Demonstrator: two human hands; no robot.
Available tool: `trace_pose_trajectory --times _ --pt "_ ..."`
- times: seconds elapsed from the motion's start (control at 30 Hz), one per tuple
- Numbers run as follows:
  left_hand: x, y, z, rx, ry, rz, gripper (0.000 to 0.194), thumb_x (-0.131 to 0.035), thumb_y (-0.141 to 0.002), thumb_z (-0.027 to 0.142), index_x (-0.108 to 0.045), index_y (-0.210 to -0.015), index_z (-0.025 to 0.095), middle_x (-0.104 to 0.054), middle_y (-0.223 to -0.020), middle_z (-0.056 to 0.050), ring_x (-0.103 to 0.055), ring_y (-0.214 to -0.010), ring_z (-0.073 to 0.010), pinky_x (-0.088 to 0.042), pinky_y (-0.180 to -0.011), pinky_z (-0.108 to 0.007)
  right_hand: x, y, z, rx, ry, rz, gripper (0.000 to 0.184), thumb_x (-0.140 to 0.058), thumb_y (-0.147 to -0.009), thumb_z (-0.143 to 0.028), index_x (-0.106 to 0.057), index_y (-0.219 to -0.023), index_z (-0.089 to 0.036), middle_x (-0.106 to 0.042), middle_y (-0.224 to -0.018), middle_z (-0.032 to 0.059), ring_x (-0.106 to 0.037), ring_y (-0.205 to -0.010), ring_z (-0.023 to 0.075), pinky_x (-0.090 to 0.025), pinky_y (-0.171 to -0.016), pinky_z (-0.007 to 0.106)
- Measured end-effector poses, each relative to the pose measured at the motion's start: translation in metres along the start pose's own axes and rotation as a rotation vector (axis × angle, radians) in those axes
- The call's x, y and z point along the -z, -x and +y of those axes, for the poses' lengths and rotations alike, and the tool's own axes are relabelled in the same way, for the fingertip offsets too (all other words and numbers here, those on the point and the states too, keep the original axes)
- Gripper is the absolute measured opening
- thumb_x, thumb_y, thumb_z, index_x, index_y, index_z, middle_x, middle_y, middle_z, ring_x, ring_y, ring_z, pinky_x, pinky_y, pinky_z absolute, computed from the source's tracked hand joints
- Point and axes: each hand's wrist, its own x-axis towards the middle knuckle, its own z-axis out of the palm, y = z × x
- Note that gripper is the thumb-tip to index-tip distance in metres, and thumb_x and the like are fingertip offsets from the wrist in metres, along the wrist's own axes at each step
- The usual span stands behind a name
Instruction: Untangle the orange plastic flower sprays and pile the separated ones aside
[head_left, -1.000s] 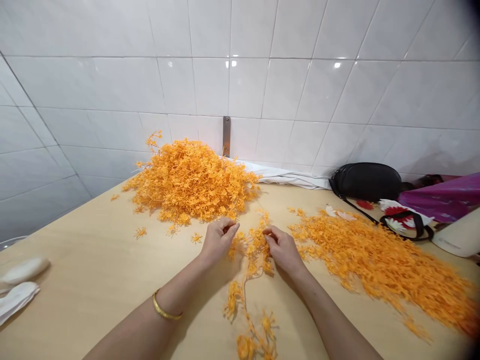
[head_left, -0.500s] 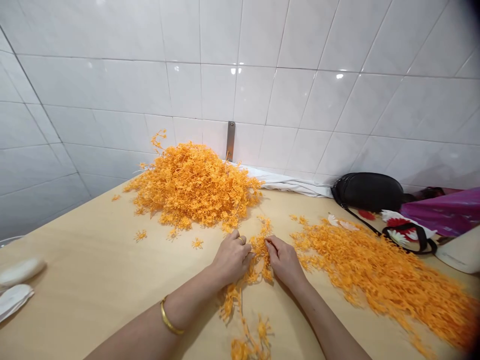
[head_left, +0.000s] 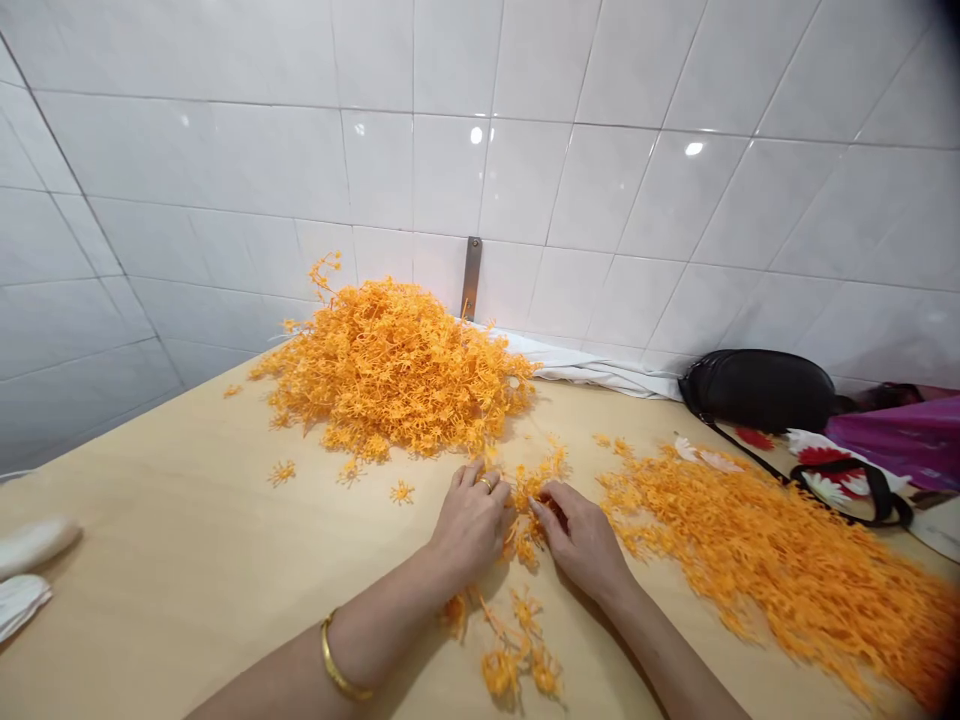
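On the pale wooden table [head_left: 172, 560], my left hand [head_left: 471, 520] and my right hand [head_left: 579, 535] pinch the same orange plastic flower sprig [head_left: 525, 510], their fingertips almost touching. The sprig's stem trails toward me, ending in small orange blossoms [head_left: 517, 660]. My left wrist carries a gold bangle [head_left: 337, 665], and a ring sits on one left finger. Behind my left hand rises a big heap of loose orange flowers [head_left: 394, 370]. A spread of orange sprigs [head_left: 765, 560] lies to the right of my right hand.
A black bag [head_left: 757, 390] with a strap rests at the back right beside flowered and purple cloth [head_left: 900, 440]. White cloth [head_left: 592, 365] lies along the tiled wall. Two white pieces [head_left: 30, 565] sit at the left table edge. Stray blossoms [head_left: 281, 470] dot the table.
My left hand has slid right and closed in on the sprig until both hands meet. The sprig's tail has been drawn up, and my view has shifted slightly left.
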Motion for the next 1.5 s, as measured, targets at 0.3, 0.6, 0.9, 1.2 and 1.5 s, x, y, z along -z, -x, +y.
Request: trace_pose_trajectory --times 0.3,0.6,0.9,1.2,1.5 --pt "0.008 -0.013 -0.039 0.337 0.383 0.231 0.023 -0.04 -0.078 0.029 -0.06 -0.078 0.019 -0.056 -0.08 -0.007 -0.049 -0.077 -0.0182 -0.036 -0.069 -0.03 0.007 0.004 -0.003 0.025 -0.027 -0.044 0.03 -0.036 -0.081 -0.033 -0.032 -0.054 -0.02 -0.04 -0.053 -0.0027 -0.039 -0.05 0.0109 -0.027 -0.049 0.023" --pt "0.012 -0.008 -0.022 0.266 0.371 0.242 0.028 -0.039 -0.078 0.032 -0.056 -0.063 0.017 -0.052 -0.062 -0.002 -0.045 -0.063 -0.0138 -0.032 -0.06 -0.025 0.002 0.004 -0.004 -0.089 -0.165 0.142 0.03 -0.039 -0.081 -0.036 -0.035 -0.056 -0.02 -0.037 -0.052 -0.0036 -0.037 -0.05 0.0104 -0.029 -0.049 0.023" --pt "0.017 -0.009 -0.007 0.205 0.768 0.264 0.038 -0.041 -0.079 0.037 -0.037 -0.047 0.016 -0.031 -0.051 0.002 -0.032 -0.053 -0.0099 -0.027 -0.055 -0.024 0.0 0.011 -0.02 0.127 -0.205 0.165 0.015 -0.04 -0.082 -0.024 -0.053 -0.085 -0.018 -0.053 -0.083 0.0054 -0.051 -0.073 0.0151 -0.039 -0.065 0.026" --pt "0.016 -0.008 -0.006 0.613 1.507 0.153 0.014 -0.065 -0.058 0.021 -0.054 -0.064 0.014 -0.051 -0.057 0.003 -0.039 -0.046 -0.0048 -0.03 -0.047 -0.019 -0.008 0.021 -0.05 0.371 0.017 -0.096 0.016 -0.037 -0.081 -0.015 -0.052 -0.083 -0.019 -0.051 -0.083 0.0062 -0.05 -0.073 0.0165 -0.04 -0.065 0.029" --pt "0.014 -0.006 -0.008 0.603 1.642 -0.059 0.013 -0.061 -0.059 0.016 -0.052 -0.068 0.014 -0.056 -0.055 0.0 -0.049 -0.047 -0.0082 -0.036 -0.048 -0.019 0.0 0.013 -0.034 -0.034 -0.441 0.298 0.03 -0.038 -0.083 -0.031 -0.04 -0.111 -0.02 -0.05 -0.079 0.0022 -0.049 -0.067 0.0131 -0.04 -0.061 0.026"
